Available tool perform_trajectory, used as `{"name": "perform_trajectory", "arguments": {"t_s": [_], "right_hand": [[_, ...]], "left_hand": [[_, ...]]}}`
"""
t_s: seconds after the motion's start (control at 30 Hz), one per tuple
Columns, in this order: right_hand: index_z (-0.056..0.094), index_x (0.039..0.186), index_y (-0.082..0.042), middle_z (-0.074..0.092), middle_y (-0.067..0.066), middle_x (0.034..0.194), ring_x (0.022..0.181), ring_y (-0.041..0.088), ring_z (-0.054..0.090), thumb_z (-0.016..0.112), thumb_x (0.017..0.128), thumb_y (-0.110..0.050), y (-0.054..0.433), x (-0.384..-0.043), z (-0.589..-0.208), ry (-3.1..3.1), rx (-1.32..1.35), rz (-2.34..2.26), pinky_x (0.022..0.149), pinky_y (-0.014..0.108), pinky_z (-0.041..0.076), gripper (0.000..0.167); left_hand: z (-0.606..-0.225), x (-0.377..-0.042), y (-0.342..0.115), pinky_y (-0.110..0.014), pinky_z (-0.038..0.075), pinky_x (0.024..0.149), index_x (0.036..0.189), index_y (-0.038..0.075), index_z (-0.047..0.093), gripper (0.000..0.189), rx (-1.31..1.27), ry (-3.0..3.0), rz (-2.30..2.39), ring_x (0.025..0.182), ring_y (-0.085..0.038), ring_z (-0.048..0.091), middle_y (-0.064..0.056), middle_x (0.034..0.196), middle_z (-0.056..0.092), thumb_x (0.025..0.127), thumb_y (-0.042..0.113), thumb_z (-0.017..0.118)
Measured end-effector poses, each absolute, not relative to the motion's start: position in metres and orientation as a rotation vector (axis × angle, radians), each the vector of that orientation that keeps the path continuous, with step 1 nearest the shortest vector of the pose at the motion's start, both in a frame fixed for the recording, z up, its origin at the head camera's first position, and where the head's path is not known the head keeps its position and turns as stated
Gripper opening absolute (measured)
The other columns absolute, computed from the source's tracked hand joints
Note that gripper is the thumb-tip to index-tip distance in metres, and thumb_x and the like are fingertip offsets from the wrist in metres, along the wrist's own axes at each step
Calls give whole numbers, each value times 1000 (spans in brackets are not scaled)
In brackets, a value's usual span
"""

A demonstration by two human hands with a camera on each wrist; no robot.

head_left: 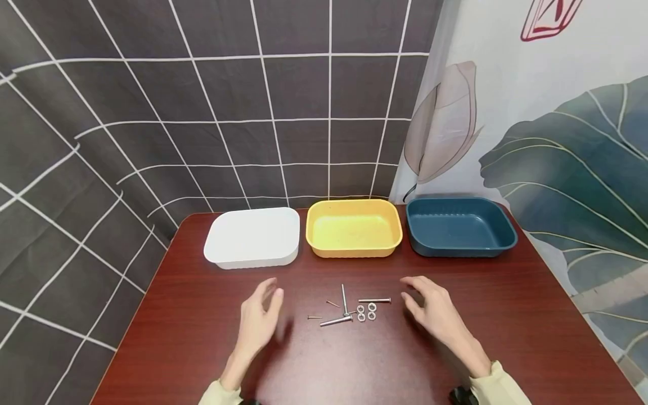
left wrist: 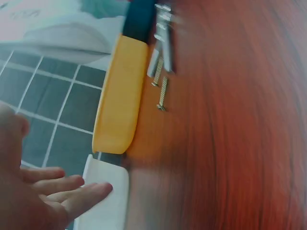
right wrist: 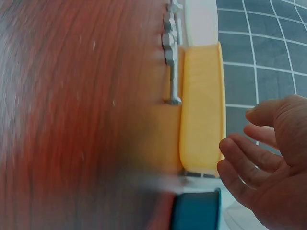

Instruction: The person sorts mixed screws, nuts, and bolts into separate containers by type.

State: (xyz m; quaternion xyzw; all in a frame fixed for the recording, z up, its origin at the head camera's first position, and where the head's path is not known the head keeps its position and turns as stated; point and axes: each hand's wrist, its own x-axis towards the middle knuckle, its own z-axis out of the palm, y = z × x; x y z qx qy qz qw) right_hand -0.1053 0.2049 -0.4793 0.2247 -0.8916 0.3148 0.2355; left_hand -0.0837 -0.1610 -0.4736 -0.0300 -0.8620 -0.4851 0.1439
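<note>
Three long silver bolts lie at the middle of the table: one bolt [head_left: 336, 321] slants at the front, another bolt [head_left: 345, 298] points away from me, and a third bolt [head_left: 374, 300] lies crosswise on the right. Beside them are several hex nuts [head_left: 372, 307], grouped closely. Small brass-coloured screws [head_left: 314, 317] are scattered on the left side of the pile, larger in the left wrist view [left wrist: 163, 93]. My left hand [head_left: 257, 320] hovers left of this hardware with fingers loosely bent and nothing held. On the opposite side, my right hand [head_left: 439, 310] is likewise empty, fingers relaxed.
Along the back of the reddish-brown table [head_left: 167, 337] stand three shallow bins: a white bin [head_left: 253, 236] at left, a yellow bin [head_left: 354, 250] in the centre, a dark blue bin [head_left: 460, 247] at right. Behind hang a dark grid-patterned cloth [head_left: 298, 90] and a leaf-print curtain [head_left: 572, 169].
</note>
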Motion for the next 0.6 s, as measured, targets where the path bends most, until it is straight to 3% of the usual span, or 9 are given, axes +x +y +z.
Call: {"name": "perform_trajectory", "arguments": {"t_s": [0.13,0.27,0.47,0.6], "right_hand": [[72,102,0,69,7,93,79,19,65,79,73,10,196,-109,-486,-2421,632,940,68,25,54,31],[72,100,-2,69,3,92,79,16,65,79,73,10,191,-112,-491,-2429,616,989,70,17,51,30],[72,100,-2,68,2,93,82,17,65,79,74,10,186,-114,-495,-2450,615,1005,68,33,57,30],[72,100,-2,68,2,94,83,17,65,80,73,9,183,-113,-496,-2452,625,1000,68,37,58,30]], "left_hand": [[-469,-90,-166,-38,63,77,122,-15,55,32,201,-2171,-1915,101,-36,68,-32,119,62,106,13,50],[-465,-96,-175,-38,63,75,120,-15,49,31,423,-1878,-2193,92,-28,72,-31,114,63,107,13,47],[-467,-103,-199,-40,63,75,119,-9,47,23,603,-1648,-2293,85,-22,73,-10,95,69,106,10,48],[-468,-105,-216,-39,63,76,122,-6,46,24,682,-1593,-2300,87,-21,73,-6,92,69,106,12,47]]}}
